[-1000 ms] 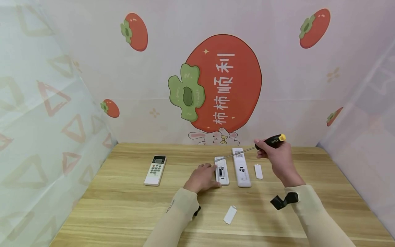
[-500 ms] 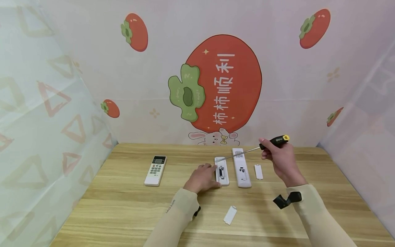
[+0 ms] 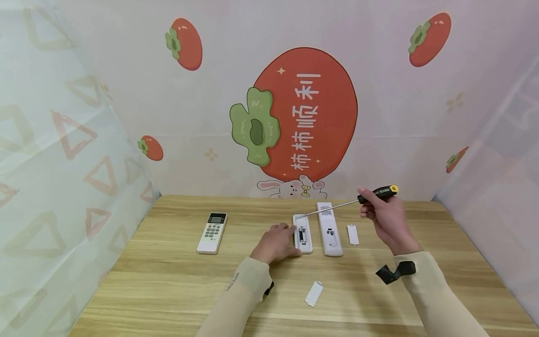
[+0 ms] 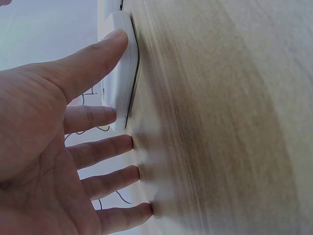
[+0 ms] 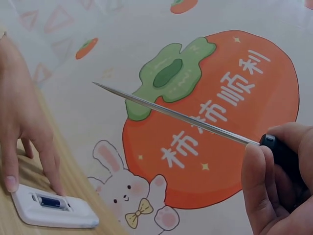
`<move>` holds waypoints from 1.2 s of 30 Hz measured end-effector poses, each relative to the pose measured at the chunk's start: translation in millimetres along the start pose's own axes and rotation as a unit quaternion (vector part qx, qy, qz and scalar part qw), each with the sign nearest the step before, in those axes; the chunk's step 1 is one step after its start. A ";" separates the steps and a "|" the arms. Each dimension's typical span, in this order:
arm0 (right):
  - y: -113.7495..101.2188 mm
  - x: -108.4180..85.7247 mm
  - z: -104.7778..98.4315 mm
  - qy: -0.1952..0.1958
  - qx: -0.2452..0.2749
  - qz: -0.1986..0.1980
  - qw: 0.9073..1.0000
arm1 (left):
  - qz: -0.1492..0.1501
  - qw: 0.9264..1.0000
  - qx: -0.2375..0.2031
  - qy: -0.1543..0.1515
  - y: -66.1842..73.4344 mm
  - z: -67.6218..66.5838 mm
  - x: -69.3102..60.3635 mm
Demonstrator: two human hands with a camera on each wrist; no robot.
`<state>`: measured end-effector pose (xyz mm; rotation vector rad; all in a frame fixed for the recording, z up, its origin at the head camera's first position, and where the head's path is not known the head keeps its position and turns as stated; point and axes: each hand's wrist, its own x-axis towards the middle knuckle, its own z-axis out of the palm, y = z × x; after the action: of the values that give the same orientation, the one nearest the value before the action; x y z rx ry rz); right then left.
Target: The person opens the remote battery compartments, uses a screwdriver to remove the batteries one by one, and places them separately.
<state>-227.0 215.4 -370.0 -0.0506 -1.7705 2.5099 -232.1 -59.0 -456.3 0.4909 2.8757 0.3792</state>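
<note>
Gripped screwdriver in the right hand, fingers curled round its handle.
Its tip stands clear above the table, where the spread left hand touches a white remote, battery showing.

Between the handset with the small screen and the left hand, a wide stretch of surface was offered for passing. On its right side, that hand was bounded by the white remote. Only a narrow gap was left before the longer remote, which was closely flanked by a small lid. From above, both remotes were crossed by the slanted screwdriver, gripped by the right hand. Between the sleeves, a second lid was skirted by room on either side. The far edge was closed off by the printed wall.
</note>
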 end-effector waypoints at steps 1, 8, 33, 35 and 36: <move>-0.5 0.0 -0.7 -0.001 0.004 0.002 1.000 | 0.000 1.000 0.000 0.000 0.0 0.0 0.0; -3.6 0.4 -5.9 -0.007 0.031 0.015 0.999 | -0.002 1.000 -0.005 0.000 0.5 -0.5 -0.8; -5.1 0.3 -16.2 -0.035 0.101 0.023 0.994 | -0.010 1.000 -0.016 -0.001 1.0 0.0 -0.9; -4.6 0.3 -17.0 -0.041 0.106 0.022 0.993 | -0.010 1.000 -0.015 -0.001 1.1 0.4 -1.1; -4.4 0.3 -17.3 -0.044 0.108 0.021 0.993 | -0.009 1.000 -0.014 0.000 1.0 0.5 -1.0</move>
<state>-225.9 233.2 -371.7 0.0363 -1.5303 2.7568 -230.7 -58.3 -456.3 0.4590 2.8682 0.4160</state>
